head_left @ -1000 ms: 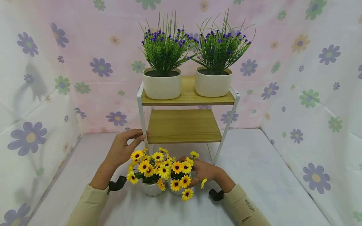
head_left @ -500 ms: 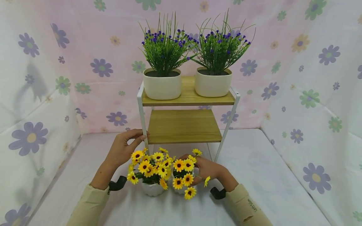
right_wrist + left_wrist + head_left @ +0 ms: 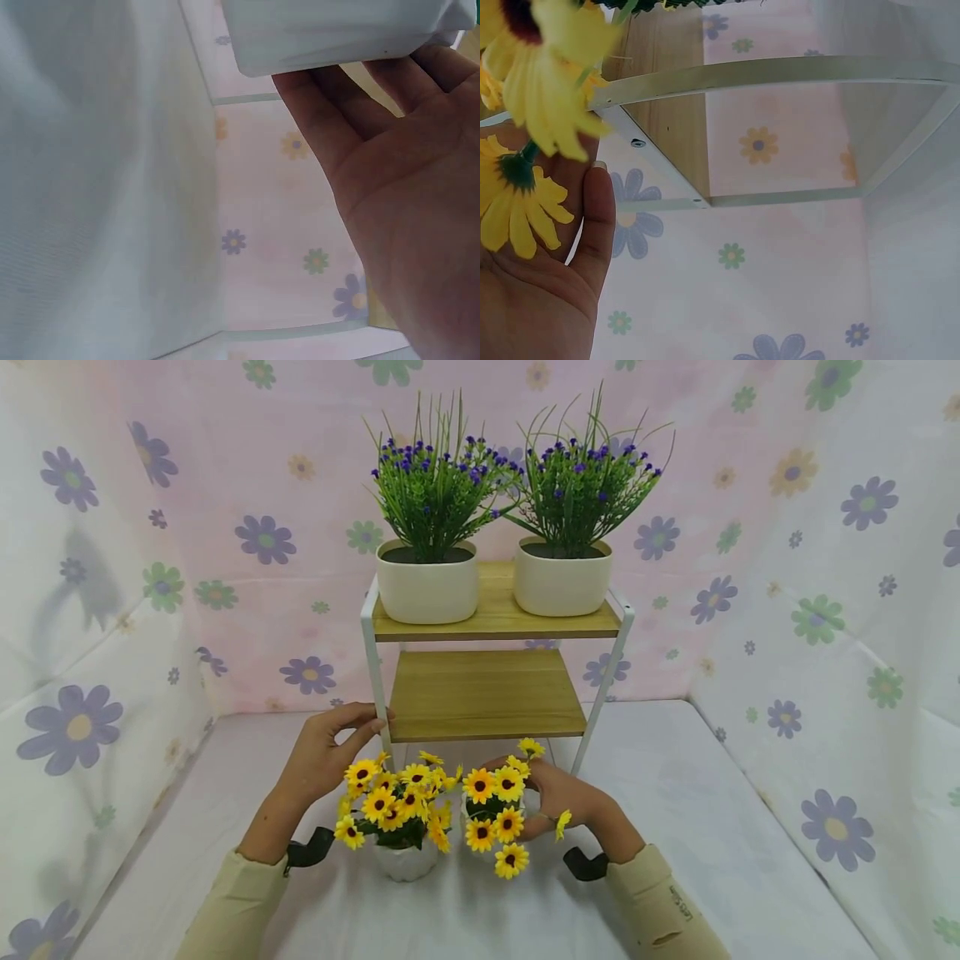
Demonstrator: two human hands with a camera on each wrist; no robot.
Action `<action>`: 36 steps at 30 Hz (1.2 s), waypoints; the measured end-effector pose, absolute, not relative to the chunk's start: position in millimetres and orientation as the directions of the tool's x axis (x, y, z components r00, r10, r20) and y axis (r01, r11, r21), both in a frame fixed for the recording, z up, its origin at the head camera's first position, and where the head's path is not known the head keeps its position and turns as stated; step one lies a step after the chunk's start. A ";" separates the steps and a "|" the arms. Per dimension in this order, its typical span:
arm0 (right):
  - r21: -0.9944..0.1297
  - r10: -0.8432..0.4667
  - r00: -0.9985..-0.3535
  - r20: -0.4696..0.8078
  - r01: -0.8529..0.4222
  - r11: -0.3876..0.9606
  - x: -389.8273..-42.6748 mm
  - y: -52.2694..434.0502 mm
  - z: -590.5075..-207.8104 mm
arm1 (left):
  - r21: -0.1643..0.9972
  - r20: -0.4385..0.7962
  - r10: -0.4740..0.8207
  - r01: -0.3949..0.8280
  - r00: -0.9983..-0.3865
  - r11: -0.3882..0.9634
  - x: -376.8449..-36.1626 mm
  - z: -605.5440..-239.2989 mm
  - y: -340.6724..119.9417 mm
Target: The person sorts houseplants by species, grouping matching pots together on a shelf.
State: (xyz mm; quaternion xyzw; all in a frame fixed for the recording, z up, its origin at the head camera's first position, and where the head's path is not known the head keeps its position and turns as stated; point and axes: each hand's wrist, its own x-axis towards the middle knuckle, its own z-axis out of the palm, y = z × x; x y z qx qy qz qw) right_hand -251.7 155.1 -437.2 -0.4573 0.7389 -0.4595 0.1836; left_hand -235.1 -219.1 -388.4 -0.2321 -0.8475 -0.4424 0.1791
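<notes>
My left hand [image 3: 318, 756] pinches the left front leg [image 3: 376, 672] of a two-tier shelf, thumb in front. In the left wrist view, yellow petals [image 3: 531, 214] partly cover that hand's fingers. My right hand [image 3: 568, 797] holds a small potted plant with yellow daisies [image 3: 507, 824] by its white pot [image 3: 337, 34], which looks lifted off the table. Flowers hide most of this pot and some fingertips in the head view. A second yellow daisy plant in a white ribbed pot [image 3: 405, 862] stands on the table, below my left hand.
On the shelf's wooden top board [image 3: 497, 602] sit a left cream planter [image 3: 427, 593] and a right cream planter [image 3: 562, 587], both with grass and purple flowers. The lower board [image 3: 487, 693] is wooden too. Floral cloth [image 3: 247, 610] encloses the white table [image 3: 720, 860].
My right hand has moved right and slightly up with its daisy plant, widening the gap to the other pot. The left hand stays on the shelf leg.
</notes>
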 end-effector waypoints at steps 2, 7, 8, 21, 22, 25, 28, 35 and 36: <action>-0.841 -0.840 -0.514 0.172 -0.520 0.146 -251.6 156.5 -434.4 | 0.669 0.507 0.234 0.550 -0.830 0.500 -234.9 -388.1 -219.1; -0.836 -0.827 -0.521 0.212 -0.535 0.123 -251.1 159.4 -428.3 | 0.667 0.509 0.236 0.553 -0.828 0.499 -235.0 -388.0 -219.2; -0.834 -0.823 -0.525 0.219 -0.538 0.121 -250.7 160.1 -427.2 | 0.666 0.510 0.237 0.554 -0.827 0.499 -235.2 -388.1 -219.3; -0.836 -0.720 -0.623 0.305 -0.538 0.111 -244.1 173.4 -408.4 | 0.639 0.516 0.241 0.557 -0.822 0.531 -234.7 -387.7 -218.9; -0.837 -0.710 -0.630 0.314 -0.537 0.107 -243.3 174.7 -406.8 | 0.640 0.514 0.241 0.555 -0.823 0.531 -234.5 -387.6 -218.8; -0.836 -0.678 -0.653 0.337 -0.539 0.103 -241.4 178.4 -403.2 | 0.638 0.515 0.243 0.557 -0.822 0.531 -234.4 -387.3 -218.6; -0.837 -0.638 -0.687 0.349 -0.535 0.118 -239.6 181.1 -400.0 | 0.640 0.517 0.244 0.559 -0.821 0.526 -234.4 -387.2 -218.5; -0.833 -0.551 -0.737 0.391 -0.538 0.129 -235.8 181.8 -390.8 | 0.643 0.519 0.246 0.564 -0.818 0.519 -235.4 -388.5 -218.4; -0.833 -0.538 -0.744 0.396 -0.538 0.130 -235.4 181.9 -389.6 | 0.645 0.520 0.246 0.564 -0.818 0.516 -235.7 -389.1 -218.5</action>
